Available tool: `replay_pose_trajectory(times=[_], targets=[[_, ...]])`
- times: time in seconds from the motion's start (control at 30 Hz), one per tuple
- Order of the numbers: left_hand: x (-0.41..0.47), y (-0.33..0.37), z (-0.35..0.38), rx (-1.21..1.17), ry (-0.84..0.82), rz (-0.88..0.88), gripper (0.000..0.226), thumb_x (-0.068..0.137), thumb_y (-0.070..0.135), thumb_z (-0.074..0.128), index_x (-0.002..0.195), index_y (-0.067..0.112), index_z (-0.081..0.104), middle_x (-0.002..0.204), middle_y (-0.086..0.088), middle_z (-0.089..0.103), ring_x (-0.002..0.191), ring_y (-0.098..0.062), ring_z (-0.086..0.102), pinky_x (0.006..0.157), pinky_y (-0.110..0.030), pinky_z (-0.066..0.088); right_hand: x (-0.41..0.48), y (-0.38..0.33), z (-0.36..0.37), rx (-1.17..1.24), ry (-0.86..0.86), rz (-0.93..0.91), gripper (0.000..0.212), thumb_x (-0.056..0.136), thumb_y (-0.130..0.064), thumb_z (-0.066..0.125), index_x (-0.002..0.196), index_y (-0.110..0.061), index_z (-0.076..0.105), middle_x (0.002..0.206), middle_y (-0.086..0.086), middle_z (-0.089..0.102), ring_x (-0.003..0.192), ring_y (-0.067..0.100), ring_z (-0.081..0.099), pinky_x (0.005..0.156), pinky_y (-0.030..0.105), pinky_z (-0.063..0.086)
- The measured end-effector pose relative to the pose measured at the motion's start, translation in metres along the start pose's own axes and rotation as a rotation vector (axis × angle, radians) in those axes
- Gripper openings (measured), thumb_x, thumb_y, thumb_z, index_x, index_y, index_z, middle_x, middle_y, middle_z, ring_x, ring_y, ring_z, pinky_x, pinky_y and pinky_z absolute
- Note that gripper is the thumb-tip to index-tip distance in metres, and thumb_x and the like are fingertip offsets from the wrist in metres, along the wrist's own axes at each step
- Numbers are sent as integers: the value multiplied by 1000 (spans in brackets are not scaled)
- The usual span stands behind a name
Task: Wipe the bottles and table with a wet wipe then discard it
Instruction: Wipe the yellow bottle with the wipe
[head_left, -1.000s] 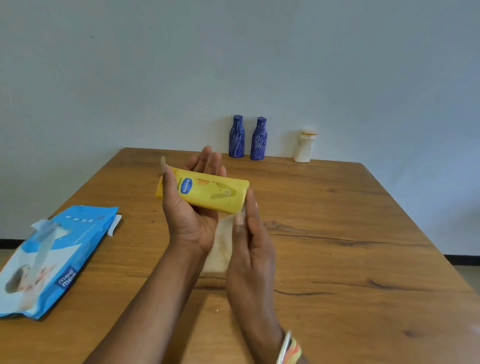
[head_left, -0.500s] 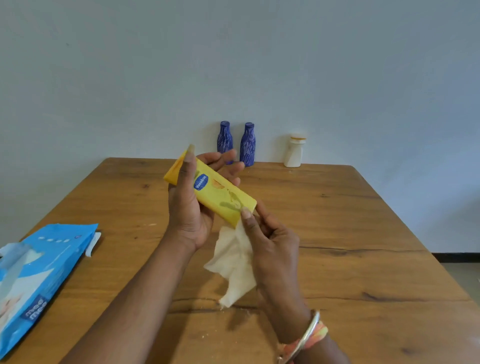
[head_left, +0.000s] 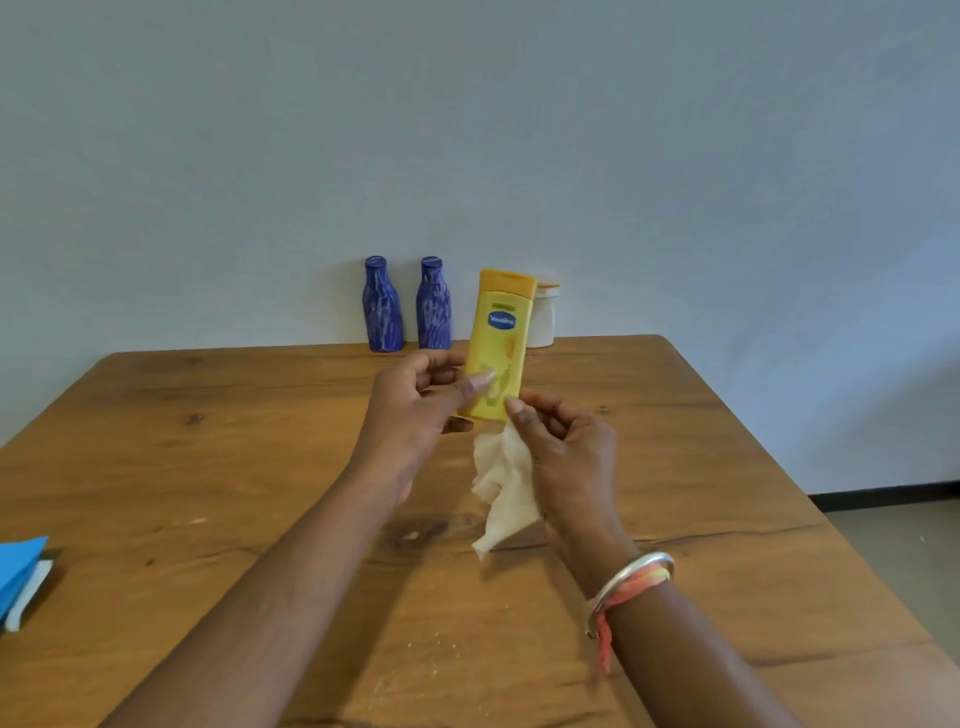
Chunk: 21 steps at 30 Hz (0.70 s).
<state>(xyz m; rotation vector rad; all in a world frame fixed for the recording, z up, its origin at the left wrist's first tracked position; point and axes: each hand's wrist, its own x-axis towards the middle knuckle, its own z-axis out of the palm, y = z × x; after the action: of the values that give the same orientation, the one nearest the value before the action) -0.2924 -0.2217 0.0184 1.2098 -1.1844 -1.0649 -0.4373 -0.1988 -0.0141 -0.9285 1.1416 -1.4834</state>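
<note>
— On the far left, at the edge?
— Only a corner of a blue wipes pack (head_left: 18, 566), flat on the wooden counter (head_left: 727, 493), cut off by the frame.

— Further right, at the back?
— Left blue bottle (head_left: 383, 306) and right blue bottle (head_left: 434, 304), both upright at the counter's far edge, near the wall, side by side with a narrow gap.

— Then the left hand?
— Left hand (head_left: 415, 410) raised above the counter. Fingers (head_left: 441, 359) curled behind the yellow bottle, thumb pressed on its front. Together pinching the lower part of it.

— And the look of the yellow bottle?
— Yellow bottle (head_left: 501, 345): tall and flat, almost upright, top leaning a little to the right. Darker orange-yellow cap on top. Blue oval label with the word Vaseline. Pale drawing lower on the front, too faint to read. Held in the air, in front of a white bottle (head_left: 543, 317) and hiding part of it.

— The wet wipe?
— Wet wipe (head_left: 504, 483), white and crumpled, hanging just under the yellow bottle. Contact with the counter not clear.

— Last, on the right?
— Right hand (head_left: 566, 447), fingers (head_left: 550, 410) bent, gripping the wet wipe; thumb tip at the yellow bottle's lower corner. Silver bangle (head_left: 631, 577) and orange thread on the wrist.
</note>
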Motion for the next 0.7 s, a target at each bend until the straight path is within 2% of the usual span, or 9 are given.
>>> replay_pose_trajectory(times=[0.1, 0.23, 0.33, 0.4, 0.43, 0.5, 0.6, 0.7], targets=[[26, -14, 12, 82, 5, 13, 34, 81, 18, 85, 112, 9, 72, 97, -4, 80, 78, -10, 75, 60, -22, 57, 29, 5, -7, -147, -22, -38, 15, 92, -17, 75, 107, -16, 77, 93, 1, 80, 86, 17, 77, 72, 29, 61], [59, -29, 20, 165, 20, 60, 29, 77, 12, 87, 103, 9, 74, 87, 0, 77, 66, 6, 69, 52, -8, 46, 80, 0, -20, -396, -29, -124, 25, 85, -26, 82, 108, -18, 78, 96, -3, 79, 92, 12, 75, 87, 42, 62], [85, -41, 21, 267, 26, 112, 31, 76, 13, 89, 103, 13, 75, 90, 3, 77, 69, 7, 69, 52, -8, 46, 113, -26, -22, -544, 11, -151, 56, 77, -48, 85, 121, -16, 73, 107, -2, 76, 100, 10, 71, 90, 33, 58], [102, -49, 22, 310, 18, 145, 33, 74, 14, 90, 103, 13, 76, 91, 4, 77, 75, 4, 71, 58, -10, 50, 131, -41, -15, -665, -13, -140, 70, 73, -55, 85, 129, -15, 67, 110, -2, 71, 100, 12, 67, 81, 26, 52], [111, -53, 24, 325, 11, 157, 33, 73, 13, 90, 102, 12, 76, 91, 4, 77, 77, 2, 72, 62, -12, 52, 138, -44, -9, -712, -42, -131, 69, 73, -55, 86, 127, -16, 67, 106, -3, 70, 96, 12, 67, 76, 25, 50], [127, -61, 28, 360, 1, 171, 31, 74, 11, 89, 102, 12, 76, 91, 4, 77, 80, 0, 72, 69, -14, 55, 152, -38, 5, -775, -78, -107, 55, 72, -52, 87, 113, -19, 69, 96, -6, 70, 84, 9, 67, 67, 24, 50], [150, -70, 37, 428, 12, 208, 26, 80, 6, 83, 104, 13, 76, 94, 0, 77, 87, -6, 72, 78, -18, 58, 174, -11, 20, -832, -19, -109, 47, 71, -54, 86, 95, -17, 69, 89, -1, 72, 76, 12, 67, 57, 24, 48], [169, -74, 45, 484, 30, 249, 28, 83, 0, 78, 109, 9, 75, 99, -2, 75, 92, -13, 71, 78, -15, 55, 193, 11, 30, -822, 99, -145, 43, 72, -50, 84, 93, -16, 69, 88, 1, 72, 80, 20, 70, 60, 26, 49]])
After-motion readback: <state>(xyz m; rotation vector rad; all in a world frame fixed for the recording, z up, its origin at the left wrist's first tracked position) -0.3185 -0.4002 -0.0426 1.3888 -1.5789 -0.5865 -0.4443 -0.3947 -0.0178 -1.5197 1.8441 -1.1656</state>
